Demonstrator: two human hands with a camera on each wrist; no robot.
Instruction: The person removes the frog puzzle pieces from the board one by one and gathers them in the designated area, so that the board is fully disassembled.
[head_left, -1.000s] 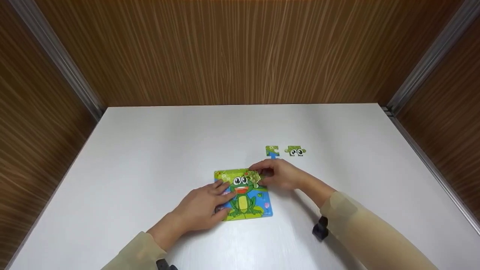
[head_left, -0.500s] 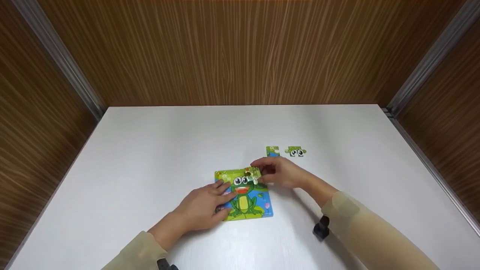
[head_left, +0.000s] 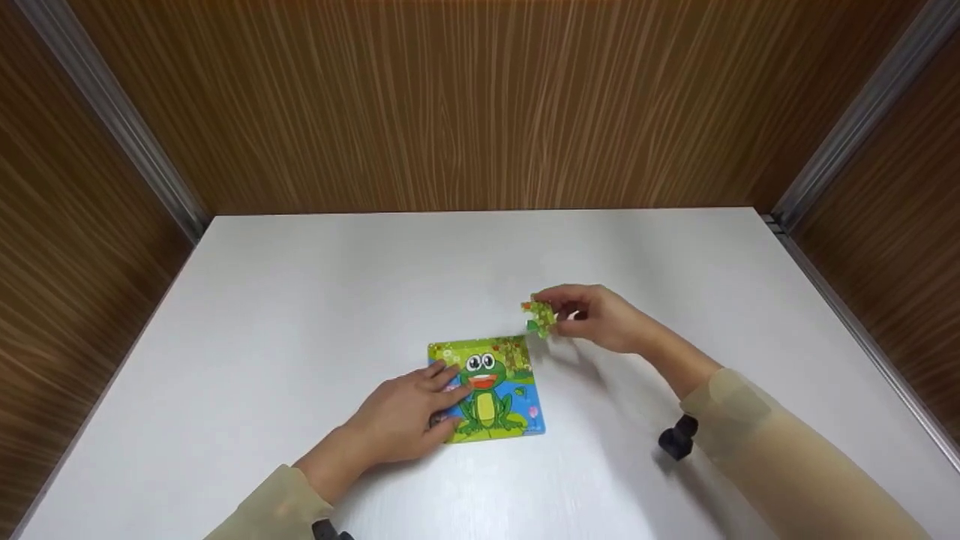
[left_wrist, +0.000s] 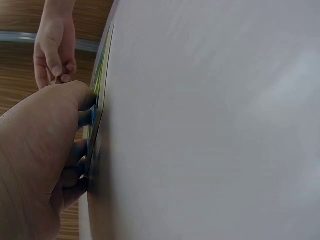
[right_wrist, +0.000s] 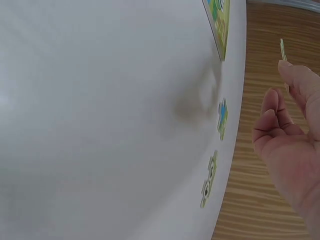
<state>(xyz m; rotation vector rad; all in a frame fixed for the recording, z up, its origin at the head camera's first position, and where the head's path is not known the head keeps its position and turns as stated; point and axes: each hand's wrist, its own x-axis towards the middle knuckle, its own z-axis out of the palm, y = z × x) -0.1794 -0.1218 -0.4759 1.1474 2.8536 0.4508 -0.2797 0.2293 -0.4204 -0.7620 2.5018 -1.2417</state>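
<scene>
Right hand had moved off the frog board's far right corner, away from the person and rightward, taking a green puzzle piece along; left hand hadn't shifted. Wood-grain panels closed in back and both sides, all cut off by the frame. White table ran out of shot at the bottom. Beige sleeves also cropped there; black wrist unit under the right one in view, left one partly cut. Left hand lay on the frog board, fingers spread, not gripping, covering the board's left side and its print. Left wrist view showed the board nearly edge-on, face unreadable; right wrist view caught only a corner. Right hand pinched the piece between thumb and fingers, above the table just past the board's far right corner. Piece read as a thin sliver in right wrist view, picture not legible. Two loose pieces on the table, blocked by hand and held piece in head view, showed in right wrist view: blue-green piece and eyes piece, near each other, not touching.
</scene>
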